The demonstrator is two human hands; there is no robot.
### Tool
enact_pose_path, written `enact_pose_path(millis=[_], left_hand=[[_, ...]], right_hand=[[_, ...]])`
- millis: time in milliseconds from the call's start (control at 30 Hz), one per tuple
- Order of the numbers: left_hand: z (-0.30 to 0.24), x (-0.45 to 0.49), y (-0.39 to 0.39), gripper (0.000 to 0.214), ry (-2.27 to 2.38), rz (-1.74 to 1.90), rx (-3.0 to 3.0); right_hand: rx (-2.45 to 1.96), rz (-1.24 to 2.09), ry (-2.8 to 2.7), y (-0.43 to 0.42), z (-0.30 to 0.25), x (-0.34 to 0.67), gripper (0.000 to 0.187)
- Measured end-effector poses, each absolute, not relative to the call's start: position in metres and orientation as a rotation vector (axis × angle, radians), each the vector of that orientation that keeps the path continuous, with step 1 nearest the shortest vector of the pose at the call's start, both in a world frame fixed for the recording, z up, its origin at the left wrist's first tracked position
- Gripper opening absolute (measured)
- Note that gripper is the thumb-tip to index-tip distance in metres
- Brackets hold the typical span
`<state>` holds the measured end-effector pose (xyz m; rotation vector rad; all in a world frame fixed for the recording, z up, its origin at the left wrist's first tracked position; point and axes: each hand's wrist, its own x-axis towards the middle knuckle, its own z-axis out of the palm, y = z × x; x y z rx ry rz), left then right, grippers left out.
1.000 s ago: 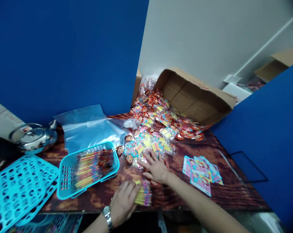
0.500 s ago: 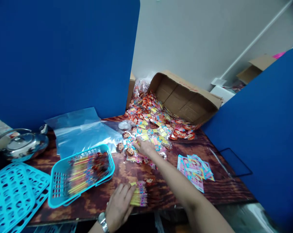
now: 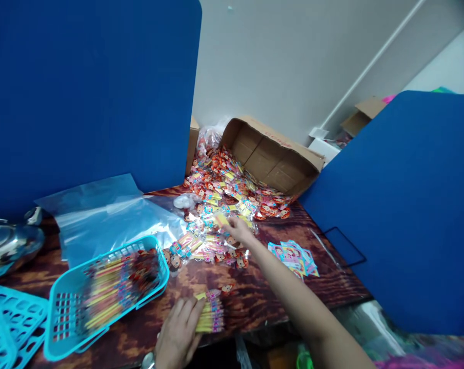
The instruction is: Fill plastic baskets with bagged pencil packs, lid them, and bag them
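Observation:
My left hand [image 3: 178, 330] lies near the table's front edge, fingers curled over a small stack of yellow and pink packets [image 3: 209, 313]. My right hand [image 3: 238, 230] reaches far forward onto a loose heap of colourful cartoon-head packets [image 3: 212, 241] and touches them; its fingers are partly hidden among the packets. More of the same packets spill from a tipped cardboard box [image 3: 272, 154] at the back. A turquoise plastic basket [image 3: 62, 302] at the left holds a row of packed items.
Clear plastic bags [image 3: 108, 215] lie behind the basket. Pink printed cards [image 3: 293, 256] sit at the right. Turquoise basket lids [image 3: 8, 328] and a metal pot [image 3: 4, 246] are at the far left. Blue partition panels [image 3: 401, 205] wall in the wooden table [image 3: 255, 302].
My right hand has moved from beside the small stack forward into the packet heap. The view has swung right. My left hand stays on the stack.

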<state>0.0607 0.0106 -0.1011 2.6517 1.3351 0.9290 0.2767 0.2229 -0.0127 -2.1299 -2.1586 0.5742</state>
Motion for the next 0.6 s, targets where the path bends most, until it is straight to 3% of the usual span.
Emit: enact_pose_path(millis=[233, 400, 600], left_hand=[[-0.107, 0.062, 0.01, 0.055, 1.344, 0.93, 2.641], [-0.105, 0.062, 0.009, 0.056, 1.344, 0.89, 2.655], [-0.094, 0.062, 0.01, 0.062, 1.34, 0.835, 2.63]], right_hand=[[-2.363, 0.358, -1.968, 0.21, -0.032, 0.291, 0.034], [-2.158, 0.532, -2.073, 0.216, -0.019, 0.287, 0.05], [-1.71, 0.902, -2.228, 0.215, -0.014, 0.244, 0.019]])
